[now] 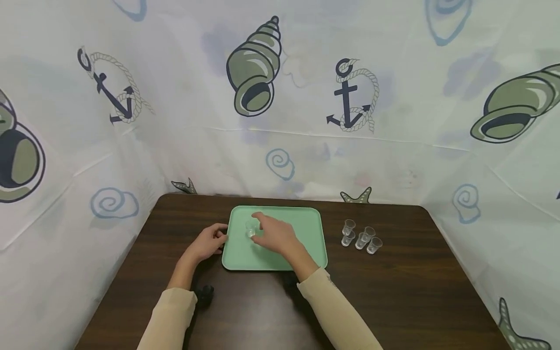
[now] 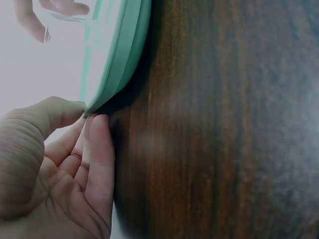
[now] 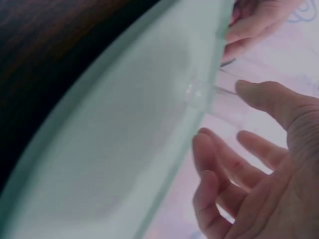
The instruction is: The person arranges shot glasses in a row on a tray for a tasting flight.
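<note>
A pale green tray lies on the dark wooden table. My left hand is at its left edge; in the left wrist view the thumb and fingertips pinch the tray's rim. On the left part of the tray stands a small clear shot glass, upright. My right hand reaches over the tray to it, thumb and fingers spread on either side of the glass. In the right wrist view the thumb tip is right by the rim of the glass, while the other fingers stay apart from it.
Several more clear shot glasses stand grouped on the table to the right of the tray. A white curtain printed with shells and anchors hangs behind the table and along both sides.
</note>
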A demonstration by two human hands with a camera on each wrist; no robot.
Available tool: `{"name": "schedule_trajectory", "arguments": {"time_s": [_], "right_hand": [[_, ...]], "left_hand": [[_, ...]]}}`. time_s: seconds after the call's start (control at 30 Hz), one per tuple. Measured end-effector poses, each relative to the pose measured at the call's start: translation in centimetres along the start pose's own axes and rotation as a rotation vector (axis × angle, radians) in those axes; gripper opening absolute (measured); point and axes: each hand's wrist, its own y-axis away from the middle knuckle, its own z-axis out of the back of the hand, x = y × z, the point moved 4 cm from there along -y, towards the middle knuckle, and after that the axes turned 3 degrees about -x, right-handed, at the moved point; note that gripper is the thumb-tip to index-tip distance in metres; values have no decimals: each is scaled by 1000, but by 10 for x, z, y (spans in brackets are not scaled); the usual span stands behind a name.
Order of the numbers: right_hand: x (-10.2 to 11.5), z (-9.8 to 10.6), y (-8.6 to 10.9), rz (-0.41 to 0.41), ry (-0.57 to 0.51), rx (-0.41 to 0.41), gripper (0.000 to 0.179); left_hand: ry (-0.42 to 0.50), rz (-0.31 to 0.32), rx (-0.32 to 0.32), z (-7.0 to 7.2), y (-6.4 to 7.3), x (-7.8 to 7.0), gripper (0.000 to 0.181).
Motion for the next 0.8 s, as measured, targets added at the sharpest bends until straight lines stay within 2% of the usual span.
{"name": "schedule_trajectory", "arguments": {"time_s": [0.13,0.33,0.43,0.63,0.8], "right_hand": [[-4,12,13,4,6,-26,63],[-15,26,26,12,-31,-85,45],[-24,31,32,-9,-11,-115,38],[-42,46,45,-143,79,-207,33],[-60,54,57,-235,84,-242,33]], "left_hand": [[-12,-2,-11,0,-1,0,51],[-19,-6,-12,-2,0,2,51],[-6,-3,-10,-3,0,4,51],[13,-4,-5,-2,-1,8,49],[29,-10,4,-3,-3,7,48]]}}
